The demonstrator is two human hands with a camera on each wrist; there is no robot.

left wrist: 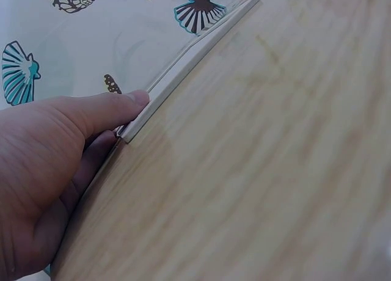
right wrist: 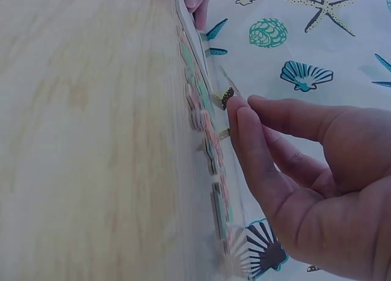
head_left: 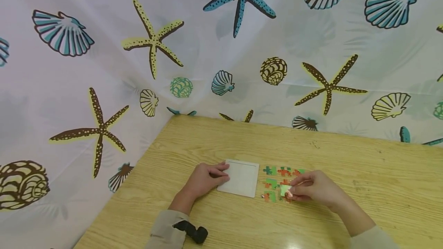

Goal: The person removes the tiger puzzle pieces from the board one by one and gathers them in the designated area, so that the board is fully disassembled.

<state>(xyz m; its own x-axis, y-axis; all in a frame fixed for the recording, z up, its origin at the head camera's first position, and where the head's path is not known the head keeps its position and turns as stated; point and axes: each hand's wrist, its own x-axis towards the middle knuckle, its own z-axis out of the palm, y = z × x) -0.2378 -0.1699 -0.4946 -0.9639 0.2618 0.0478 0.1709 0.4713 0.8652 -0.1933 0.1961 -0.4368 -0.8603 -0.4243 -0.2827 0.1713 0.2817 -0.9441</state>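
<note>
A flat white square puzzle tray (head_left: 238,178) lies on the table. My left hand (head_left: 204,180) holds its left edge; in the left wrist view the thumb (left wrist: 125,107) is on the rim. To the tray's right, jigsaw pieces (head_left: 271,183) in green and orange-red lie in loose rows, apart from one another. Between thumb and fingers my right hand (head_left: 316,189) pinches a light green puzzle piece (head_left: 286,190) over the lower rows. That hand covers part of the right-hand pieces. From the right wrist, the pieces (right wrist: 208,131) appear nearly edge-on.
The wood-grain table (head_left: 207,137) meets a white curtain (head_left: 194,49) printed with shells and starfish at its back and left sides. A black strap with a small device (head_left: 197,233) sits on the left sleeve.
</note>
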